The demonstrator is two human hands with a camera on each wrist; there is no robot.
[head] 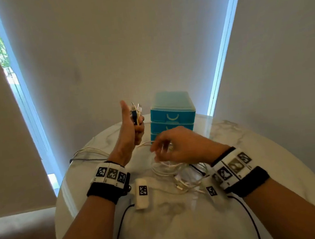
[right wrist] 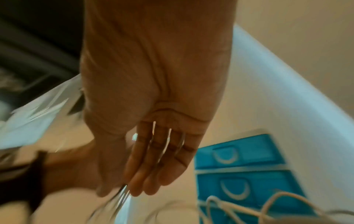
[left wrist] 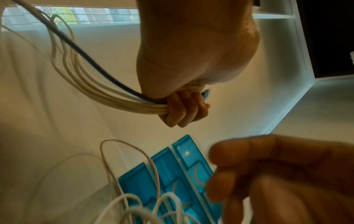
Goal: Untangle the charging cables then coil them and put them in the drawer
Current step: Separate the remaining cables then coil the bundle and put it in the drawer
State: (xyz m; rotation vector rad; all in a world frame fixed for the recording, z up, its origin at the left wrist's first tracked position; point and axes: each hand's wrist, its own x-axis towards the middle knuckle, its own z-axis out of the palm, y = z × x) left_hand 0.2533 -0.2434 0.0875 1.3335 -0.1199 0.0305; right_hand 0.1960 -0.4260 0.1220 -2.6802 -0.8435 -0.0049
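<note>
My left hand [head: 134, 129] is raised above the round marble table [head: 250, 149], thumb up. It grips a bundle of cable ends, and the plugs [head: 136, 111] stick out of the top of the fist. In the left wrist view the fist [left wrist: 184, 109] holds several white cables [left wrist: 95, 84] and one dark cable [left wrist: 86, 56]. They trail off to the left [head: 87, 154]. My right hand [head: 176, 146] hovers over a tangled heap of white cables [head: 168, 169]. Blurred strands [right wrist: 122, 195] pass between its thumb and fingertips [right wrist: 145, 181]. The blue drawer unit [head: 172, 114] stands behind, all drawers closed.
The drawer unit sits at the table's far edge, against the window blind [head: 127, 45]. Cables hang over the table's left rim [head: 70, 161]. A pale seat [head: 20, 236] is at the lower left. Black wires [head: 122, 227] run from my wrist cameras across the near table.
</note>
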